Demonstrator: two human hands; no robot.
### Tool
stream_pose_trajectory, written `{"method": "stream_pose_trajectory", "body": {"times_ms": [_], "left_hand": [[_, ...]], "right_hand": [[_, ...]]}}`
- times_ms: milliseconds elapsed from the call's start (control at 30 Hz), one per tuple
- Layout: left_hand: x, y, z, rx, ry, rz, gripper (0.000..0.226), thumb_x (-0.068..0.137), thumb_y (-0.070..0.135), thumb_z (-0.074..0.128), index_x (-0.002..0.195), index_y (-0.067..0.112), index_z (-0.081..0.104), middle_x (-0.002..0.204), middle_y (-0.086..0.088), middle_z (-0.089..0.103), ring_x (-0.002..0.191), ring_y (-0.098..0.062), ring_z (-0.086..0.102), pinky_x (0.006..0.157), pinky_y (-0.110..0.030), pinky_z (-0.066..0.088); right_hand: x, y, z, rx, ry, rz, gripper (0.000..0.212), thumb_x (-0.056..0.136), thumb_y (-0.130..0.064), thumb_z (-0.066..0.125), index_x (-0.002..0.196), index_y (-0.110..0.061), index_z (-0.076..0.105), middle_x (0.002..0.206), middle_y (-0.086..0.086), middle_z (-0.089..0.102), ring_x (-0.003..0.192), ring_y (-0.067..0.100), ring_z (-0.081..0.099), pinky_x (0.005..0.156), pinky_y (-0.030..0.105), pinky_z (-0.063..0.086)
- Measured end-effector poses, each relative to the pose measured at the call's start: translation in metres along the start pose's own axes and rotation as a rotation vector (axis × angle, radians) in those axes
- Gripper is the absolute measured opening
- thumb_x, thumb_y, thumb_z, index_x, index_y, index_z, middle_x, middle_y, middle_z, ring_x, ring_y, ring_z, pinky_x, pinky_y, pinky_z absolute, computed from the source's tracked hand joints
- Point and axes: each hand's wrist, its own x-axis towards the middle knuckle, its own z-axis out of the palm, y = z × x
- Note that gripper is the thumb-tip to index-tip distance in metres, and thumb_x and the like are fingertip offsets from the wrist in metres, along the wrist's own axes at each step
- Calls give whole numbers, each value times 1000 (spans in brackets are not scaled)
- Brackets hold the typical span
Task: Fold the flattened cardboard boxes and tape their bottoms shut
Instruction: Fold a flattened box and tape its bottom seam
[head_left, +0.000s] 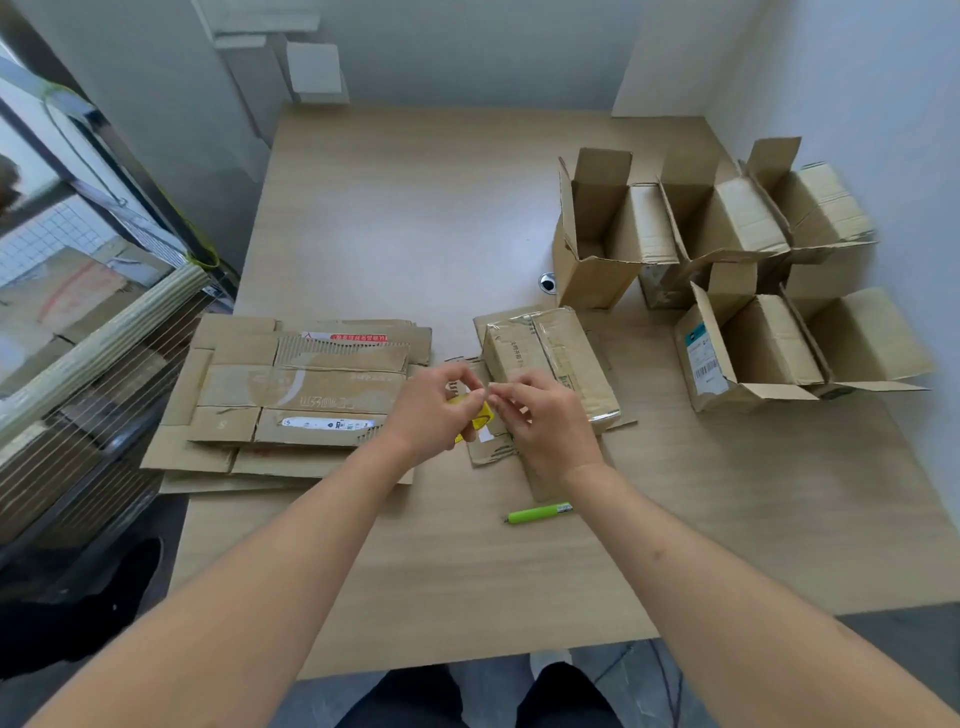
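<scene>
The left hand (434, 410) grips a yellow tape roll (480, 415), fingers curled round it, above the near middle of the bench (395, 218). The right hand (540, 421) brings its fingertips (496, 397) together in a narrow pinch at the roll's edge, apparently on the free end of the tape; the tape itself is too thin to confirm. Holding the roll in one hand and the end in the other is the arrangement suited to drawing off a strip.

The folded box (550, 364) lies just beyond the hands, on its side, with its glossy taped face up. It is within easy reach for the next strip.

The stack of flattened boxes (296, 395) lies to the left, touching nothing in the hands. Judged from this, several boxes remain to be folded.

The finished boxes (727, 260) stand at the far right, flaps open upward, well apart from the working area.

A green pen-shaped tool (537, 513), possibly a cutter, lies near the right wrist. A small round metal fitting (546, 282) sits in the bench beside the nearest standing box. Nothing obstructs the path from the roll to the folded box.
</scene>
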Motion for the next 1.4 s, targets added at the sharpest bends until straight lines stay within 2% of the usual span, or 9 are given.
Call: {"method": "stream_pose_trajectory", "body": {"times_ms": [200,367,567,867,1033,1133,1233,1333,1400], "left_hand": [[-6,36,-2,2,64,22,10,99,19,66,92,12,66,61,-15,70,38,-11,52,44,-21,40],[-11,64,8,-2,121,23,10,99,24,67,93,16,67,60,-12,70,40,-11,52,45,-21,40],[-13,103,22,0,189,51,11,100,27,66,93,19,67,61,-9,71,45,-14,53,46,-23,43],[-14,133,29,-28,191,149,11,100,26,69,93,18,68,59,-9,70,43,-19,54,47,-31,47],[-21,119,28,-123,117,213,6,101,16,70,101,11,68,67,-13,71,57,-25,63,61,-43,56],[-22,100,24,-90,77,195,16,99,15,72,114,13,67,70,-13,71,62,-24,67,69,-45,59],[-18,78,20,49,7,154,30,99,19,72,128,23,66,73,-1,72,70,-18,71,76,-36,61],[-11,53,20,297,-9,81,27,99,26,70,125,33,73,95,6,74,89,-10,71,91,-34,57],[-9,36,24,392,-25,12,29,100,24,69,129,29,73,114,3,73,104,-12,67,99,-30,52]], "right_hand": [[9,-24,-31,102,99,-24,32,99,-23,66,131,-19,67,100,-2,69,79,11,66,73,33,58],[19,-20,-61,104,82,-109,26,97,-35,68,115,-19,75,101,-3,71,79,13,70,66,38,59],[41,-12,-101,57,10,-162,13,97,-23,71,104,-15,79,92,-3,59,77,17,61,73,34,54],[55,-16,-137,72,-143,-86,17,102,-21,57,89,-14,65,93,-5,50,80,6,52,73,24,40],[59,-20,-144,145,-292,-42,23,102,-23,53,79,-20,56,89,-3,51,84,19,53,78,49,53],[50,-18,-141,-60,-362,-185,19,103,-25,48,85,-23,52,91,-5,49,85,21,50,74,46,47],[41,-11,-130,-212,-420,-229,20,108,-33,43,94,-21,51,93,-7,46,85,18,45,65,37,40],[35,9,-118,-273,-425,-99,30,109,-46,34,94,-24,47,97,-8,48,89,19,50,67,37,44],[33,31,-113,-360,-482,-10,24,108,-44,38,106,-26,53,112,-7,54,101,23,56,75,39,49]]}}
